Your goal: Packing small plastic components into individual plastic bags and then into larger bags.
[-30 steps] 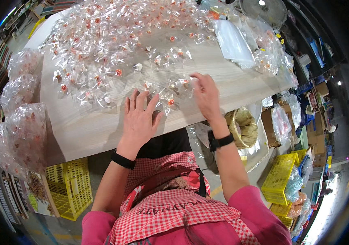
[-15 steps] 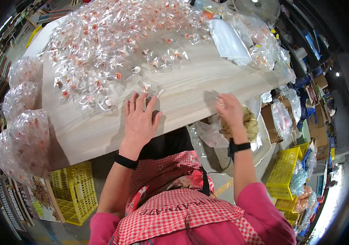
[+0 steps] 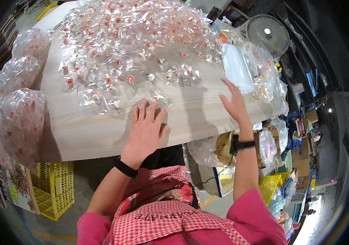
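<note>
My left hand [image 3: 145, 131] lies palm down on the pale wooden tabletop [image 3: 101, 143], fingers spread. Its fingertips reach a small clear bag [image 3: 157, 98] with an orange and white piece inside. My right hand [image 3: 236, 104] hovers over the table's right part with thumb and fingers apart, and nothing shows in it. Just beyond it lies a stack of flat clear bags [image 3: 237, 67]. Many small clear bags [image 3: 113, 45] with orange and white pieces cover the far and left part of the table.
Large filled clear sacks [image 3: 23, 122] line the table's left edge. A fan [image 3: 267, 34] stands at the far right. Below the front edge are a yellow crate [image 3: 54, 190] at left, a plastic sack [image 3: 203, 151] and another yellow crate [image 3: 270, 188] at right.
My right hand has moved away from the front edge toward the stack of bags, and its curled fingers have opened. My left hand stays flat by the small bag. The view has shifted slightly.
</note>
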Demonstrator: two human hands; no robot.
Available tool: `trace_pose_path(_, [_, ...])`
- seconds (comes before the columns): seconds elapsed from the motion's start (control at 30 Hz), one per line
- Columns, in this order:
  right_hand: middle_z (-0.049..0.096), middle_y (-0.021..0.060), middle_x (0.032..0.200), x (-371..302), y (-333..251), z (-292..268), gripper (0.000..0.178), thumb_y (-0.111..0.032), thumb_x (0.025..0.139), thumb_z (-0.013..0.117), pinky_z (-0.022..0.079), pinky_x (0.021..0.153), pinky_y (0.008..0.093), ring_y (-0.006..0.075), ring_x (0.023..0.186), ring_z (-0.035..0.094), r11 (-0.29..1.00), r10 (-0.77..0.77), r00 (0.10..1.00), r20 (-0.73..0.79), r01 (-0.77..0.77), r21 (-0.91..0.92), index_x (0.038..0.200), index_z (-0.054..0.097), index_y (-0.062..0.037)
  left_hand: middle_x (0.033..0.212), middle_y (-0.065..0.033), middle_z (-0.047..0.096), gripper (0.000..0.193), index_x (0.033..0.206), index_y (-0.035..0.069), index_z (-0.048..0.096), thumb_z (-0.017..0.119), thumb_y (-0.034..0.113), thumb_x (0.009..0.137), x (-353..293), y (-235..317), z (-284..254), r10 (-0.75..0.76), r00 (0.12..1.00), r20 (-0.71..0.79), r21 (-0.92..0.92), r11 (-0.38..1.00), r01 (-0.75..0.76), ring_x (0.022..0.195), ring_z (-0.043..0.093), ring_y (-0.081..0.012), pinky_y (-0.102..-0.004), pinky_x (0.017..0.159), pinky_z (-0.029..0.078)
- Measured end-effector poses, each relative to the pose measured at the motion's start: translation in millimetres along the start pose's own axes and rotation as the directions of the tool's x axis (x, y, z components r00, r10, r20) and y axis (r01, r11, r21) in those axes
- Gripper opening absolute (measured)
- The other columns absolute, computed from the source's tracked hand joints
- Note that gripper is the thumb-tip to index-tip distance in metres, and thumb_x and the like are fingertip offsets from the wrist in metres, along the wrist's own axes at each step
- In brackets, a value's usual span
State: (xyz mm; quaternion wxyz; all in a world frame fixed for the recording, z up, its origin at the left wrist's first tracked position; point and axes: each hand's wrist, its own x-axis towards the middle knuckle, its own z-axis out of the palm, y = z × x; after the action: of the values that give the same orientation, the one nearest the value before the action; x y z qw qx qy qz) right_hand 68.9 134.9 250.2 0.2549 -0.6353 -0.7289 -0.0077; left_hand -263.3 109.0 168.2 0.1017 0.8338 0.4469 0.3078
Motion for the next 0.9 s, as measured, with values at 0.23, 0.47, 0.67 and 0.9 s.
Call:
trace_pose_path(0.23, [0.041, 0.0124, 0.15, 157, 17, 108, 0.056, -0.016, 0.087, 0.057, 0.034, 0.113, 0.043, 0.0331, 0.137, 0.039, 0.943, -0.252, 0.959, 0.129, 0.273, -0.192, 0.142, 0.045, -0.0173, 0.139, -0.0166, 0.045, 0.049, 0.131, 0.01, 0.055, 0.062, 0.033, 0.089, 0, 4, 0, 0.0, 0.999, 0.041, -0.035, 0.999, 0.001, 0.139, 0.031, -0.0412, -0.0555, 0.115, 0.021])
trace_pose_path(0.47, [0.048, 0.0121, 0.141, 137, 44, 145, 0.047, -0.017, 0.089, 0.058, 0.041, 0.105, 0.0429, 0.0347, 0.128, 0.046, 0.977, -0.167, 0.977, 0.135, 0.182, -0.107, 0.135, 0.051, -0.0148, 0.142, -0.0152, 0.043, 0.053, 0.137, 0.011, 0.053, 0.06, 0.034, 0.09, 1, 2, 3, -0.029, 0.996, 0.086, -0.069, 0.997, 0.035, 0.143, 0.026, -0.039, -0.0538, 0.118, 0.015])
trace_pose_path(0.67, [0.061, 0.0106, 0.106, 137, 42, 125, 0.026, -0.014, 0.089, 0.064, 0.049, 0.086, 0.0405, 0.0301, 0.093, 0.061, 0.942, 0.15, 0.988, 0.042, -0.155, 0.297, 0.114, 0.066, -0.0116, 0.142, -0.0151, 0.042, 0.052, 0.136, 0.011, 0.053, 0.06, 0.033, 0.09, 4, 2, 1, -0.026, 0.997, 0.077, -0.058, 0.998, 0.031, 0.143, 0.025, -0.0395, -0.0553, 0.117, 0.015])
trace_pose_path(0.9, [0.062, 0.0115, 0.116, 142, -36, 149, 0.027, -0.027, 0.092, 0.061, 0.05, 0.088, 0.0416, 0.0328, 0.095, 0.064, 0.921, -0.374, 0.918, -0.132, 0.384, 0.062, 0.115, 0.067, -0.0143, 0.141, -0.0144, 0.043, 0.05, 0.134, 0.01, 0.054, 0.06, 0.033, 0.09, 4, 4, 1, -0.012, 0.997, 0.079, -0.055, 0.998, 0.016, 0.142, 0.027, -0.039, -0.055, 0.117, 0.015])
